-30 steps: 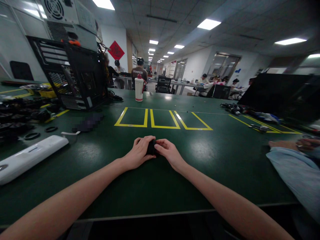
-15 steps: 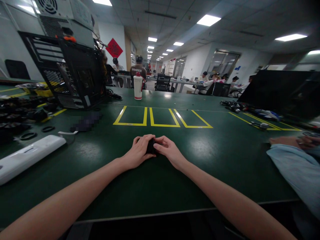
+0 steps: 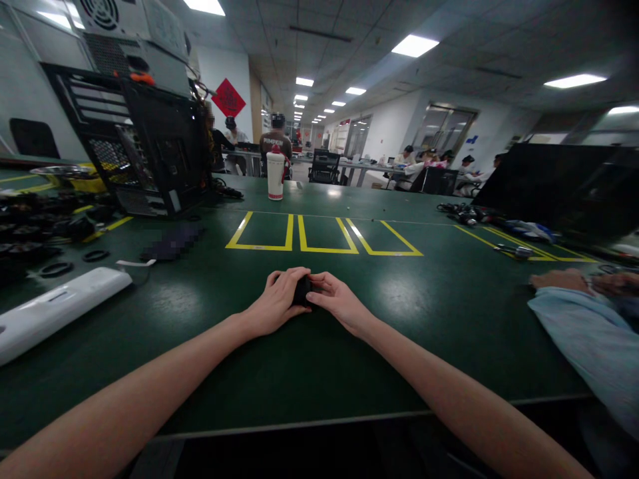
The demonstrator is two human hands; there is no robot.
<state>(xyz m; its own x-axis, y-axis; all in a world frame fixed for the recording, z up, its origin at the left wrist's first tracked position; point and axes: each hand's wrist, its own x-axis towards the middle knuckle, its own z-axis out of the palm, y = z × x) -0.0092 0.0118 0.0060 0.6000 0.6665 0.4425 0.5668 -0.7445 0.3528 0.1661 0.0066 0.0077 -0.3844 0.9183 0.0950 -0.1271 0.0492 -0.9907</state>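
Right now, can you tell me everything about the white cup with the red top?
The white cup is tall and roundish, perhaps plastic, with a red top, red marks near its base and something red at its right side. It stands upright on the green table, beyond the yellow tape. Only the table seems to touch it. I can't see inside.

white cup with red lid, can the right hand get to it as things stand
Probably not without leaning forward: the white cup with red lid stands far beyond the right hand, though the table between looks free.
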